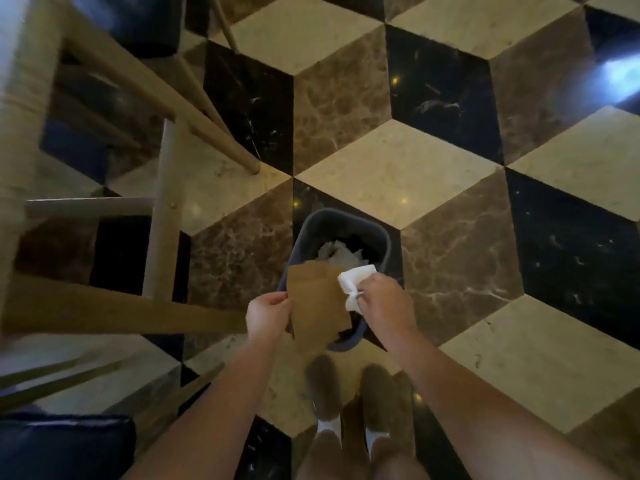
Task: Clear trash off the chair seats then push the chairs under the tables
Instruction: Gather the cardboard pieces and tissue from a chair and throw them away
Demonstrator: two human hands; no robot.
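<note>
**Trash held over the bin**

The left hand (pixel 268 315) pinches brown cardboard (pixel 317 306) above a dark bin (pixel 341 225) (crumpled paper (pixel 337 252) already inside). At 3 o'clock of it, the right hand's (pixel 381 297) fingers close on a white napkin (pixel 355 280).

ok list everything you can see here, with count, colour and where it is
bin: 1, dark grey, on the floor ahead of the feet, crumpled paper inside
cardboard piece: 1, brown, above the bin's near rim
paper napkin: 1, white, above the bin
wooden chair frames: pale wood, left, count unclear
seat cushion: dark blue, bottom left
floor: cream, brown and black cube-pattern marble
shoes: 2, brown, bottom centre
left hand: holds the cardboard
right hand: pinches the napkin
</note>
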